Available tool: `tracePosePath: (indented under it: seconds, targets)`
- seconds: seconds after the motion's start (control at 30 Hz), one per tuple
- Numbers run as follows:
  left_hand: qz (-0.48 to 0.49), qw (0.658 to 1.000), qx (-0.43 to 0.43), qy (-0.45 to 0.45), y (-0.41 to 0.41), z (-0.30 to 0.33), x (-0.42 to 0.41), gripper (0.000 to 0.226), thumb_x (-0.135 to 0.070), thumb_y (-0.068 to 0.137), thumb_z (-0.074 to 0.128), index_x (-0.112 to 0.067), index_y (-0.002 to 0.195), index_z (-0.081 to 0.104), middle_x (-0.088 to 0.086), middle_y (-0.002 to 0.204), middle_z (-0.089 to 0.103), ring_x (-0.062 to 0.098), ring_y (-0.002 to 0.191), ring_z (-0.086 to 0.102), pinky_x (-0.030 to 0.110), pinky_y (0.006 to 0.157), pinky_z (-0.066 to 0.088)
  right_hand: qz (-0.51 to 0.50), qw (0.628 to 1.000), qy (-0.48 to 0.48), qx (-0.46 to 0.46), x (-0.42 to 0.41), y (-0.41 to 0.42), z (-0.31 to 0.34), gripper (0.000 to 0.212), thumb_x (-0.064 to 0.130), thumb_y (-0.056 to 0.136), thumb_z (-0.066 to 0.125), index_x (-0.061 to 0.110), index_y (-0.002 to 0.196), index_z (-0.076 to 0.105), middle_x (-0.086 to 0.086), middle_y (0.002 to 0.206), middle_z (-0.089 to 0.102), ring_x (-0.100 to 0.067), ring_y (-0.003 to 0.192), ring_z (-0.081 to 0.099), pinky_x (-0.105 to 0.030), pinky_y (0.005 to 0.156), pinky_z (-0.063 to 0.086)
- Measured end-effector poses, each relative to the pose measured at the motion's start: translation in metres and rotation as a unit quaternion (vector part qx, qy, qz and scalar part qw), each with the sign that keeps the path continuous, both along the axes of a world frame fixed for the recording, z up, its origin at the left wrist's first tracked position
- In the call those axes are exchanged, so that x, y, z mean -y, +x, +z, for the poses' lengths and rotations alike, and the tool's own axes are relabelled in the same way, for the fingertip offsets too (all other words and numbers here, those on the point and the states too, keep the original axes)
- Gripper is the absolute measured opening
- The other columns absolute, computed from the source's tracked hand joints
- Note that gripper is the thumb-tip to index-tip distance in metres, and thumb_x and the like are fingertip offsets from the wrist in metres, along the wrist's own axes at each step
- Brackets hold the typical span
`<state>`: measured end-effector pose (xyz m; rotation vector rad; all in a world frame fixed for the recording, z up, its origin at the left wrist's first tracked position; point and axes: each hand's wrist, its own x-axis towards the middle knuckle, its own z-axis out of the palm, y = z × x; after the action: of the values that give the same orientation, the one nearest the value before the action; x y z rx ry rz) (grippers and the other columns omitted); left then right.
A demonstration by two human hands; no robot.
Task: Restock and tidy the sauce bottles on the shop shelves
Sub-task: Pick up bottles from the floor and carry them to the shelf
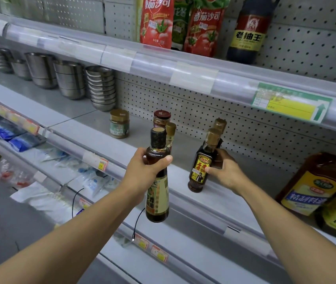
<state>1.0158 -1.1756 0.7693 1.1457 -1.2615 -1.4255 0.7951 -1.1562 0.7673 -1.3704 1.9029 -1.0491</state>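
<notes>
My left hand (145, 171) grips a tall dark sauce bottle (157, 193) with a cream label around its shoulder, holding it upright in the air in front of the middle shelf (93, 134). My right hand (225, 171) holds a smaller dark bottle (201, 167) with a yellow and red label and gold cap at the shelf's front edge. A second gold-capped bottle (220, 125) stands right behind it. Farther back stand a pale gold-capped bottle (170, 134), a red-lidded jar (161, 117) and a gold-lidded jar (119, 124).
Stacks of steel bowls (101, 89) fill the shelf's left part. Large oil and cooking-wine jugs (310, 185) stand at the right. The upper shelf carries ketchup pouches (157, 21) and a dark soy bottle (247, 31). Lower shelves hold plastic-wrapped goods (19, 138).
</notes>
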Motion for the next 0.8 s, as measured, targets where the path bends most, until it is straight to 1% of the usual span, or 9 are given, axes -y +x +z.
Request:
tracePosePath:
  seconds: [0.23,0.33,0.43,0.53,0.6,0.67,0.77,0.8]
  targets:
    - [-0.007,1.000,0.001,0.002,-0.003,-0.001,0.000,0.039,-0.030,0.080,0.072,-0.019,0.112,0.051,0.001,0.110,0.062,0.020,0.102,0.059,0.042,0.089,0.047,-0.003,1.000,-0.002,-0.014,-0.001,0.000,-0.002,0.058,0.005,0.086,0.064,0.019,0.137,0.039,-0.006,0.129,0.055,-0.013,0.106,0.045,-0.033,0.090,0.036]
    - [-0.018,1.000,-0.007,0.005,-0.006,0.003,-0.002,0.036,-0.028,0.081,0.071,-0.021,0.110,0.051,0.000,0.109,0.062,0.020,0.101,0.058,0.040,0.086,0.045,-0.003,1.000,-0.007,-0.025,-0.004,0.000,-0.003,0.062,0.007,0.085,0.066,0.020,0.138,0.037,-0.004,0.129,0.055,-0.014,0.111,0.046,-0.033,0.090,0.036]
    - [-0.031,0.999,-0.016,-0.003,-0.010,0.008,-0.006,0.032,-0.027,0.081,0.071,-0.024,0.106,0.051,-0.002,0.108,0.061,0.018,0.100,0.058,0.038,0.083,0.043,-0.036,0.999,-0.029,-0.023,-0.012,-0.002,-0.003,0.058,0.008,0.086,0.065,0.019,0.136,0.038,-0.004,0.129,0.054,-0.021,0.120,0.048,-0.036,0.094,0.039]
    - [-0.052,0.998,-0.024,-0.016,-0.020,0.017,-0.011,0.030,-0.026,0.081,0.071,-0.025,0.105,0.053,-0.004,0.106,0.062,0.014,0.099,0.059,0.037,0.083,0.043,-0.058,0.998,-0.028,-0.005,-0.025,-0.008,-0.002,0.053,0.007,0.090,0.060,0.017,0.137,0.039,-0.004,0.130,0.052,-0.021,0.123,0.047,-0.042,0.101,0.042]
    - [-0.077,0.996,-0.028,-0.022,-0.033,0.023,-0.015,0.034,-0.025,0.081,0.071,-0.022,0.110,0.054,-0.006,0.105,0.063,0.012,0.098,0.059,0.033,0.080,0.045,-0.052,0.998,-0.030,0.013,-0.037,-0.015,0.000,0.049,0.005,0.090,0.059,0.015,0.135,0.041,-0.004,0.130,0.052,-0.020,0.122,0.048,-0.038,0.103,0.040]
    - [-0.104,0.994,-0.030,-0.023,-0.049,0.029,-0.018,0.038,-0.024,0.080,0.072,-0.017,0.114,0.054,-0.005,0.105,0.064,0.011,0.096,0.060,0.029,0.073,0.046,-0.040,0.998,-0.032,0.041,-0.052,-0.023,0.003,0.046,0.002,0.090,0.058,0.013,0.132,0.045,-0.002,0.128,0.052,-0.016,0.120,0.048,-0.031,0.099,0.038]
    - [-0.132,0.991,-0.031,-0.014,-0.081,0.035,-0.022,0.041,-0.023,0.079,0.073,-0.013,0.114,0.053,0.000,0.109,0.064,0.013,0.096,0.061,0.033,0.075,0.048,-0.010,0.999,-0.017,0.048,-0.071,-0.038,0.008,0.042,0.001,0.088,0.060,0.021,0.124,0.049,0.001,0.127,0.053,-0.014,0.120,0.050,-0.030,0.095,0.040]
    - [-0.140,0.990,-0.032,-0.011,-0.092,0.037,-0.024,0.040,-0.023,0.079,0.074,-0.014,0.112,0.053,0.000,0.108,0.064,0.013,0.095,0.061,0.034,0.074,0.048,0.001,0.999,-0.008,0.045,-0.076,-0.043,0.010,0.042,0.002,0.088,0.060,0.024,0.121,0.049,0.001,0.128,0.053,-0.014,0.119,0.051,-0.030,0.095,0.041]
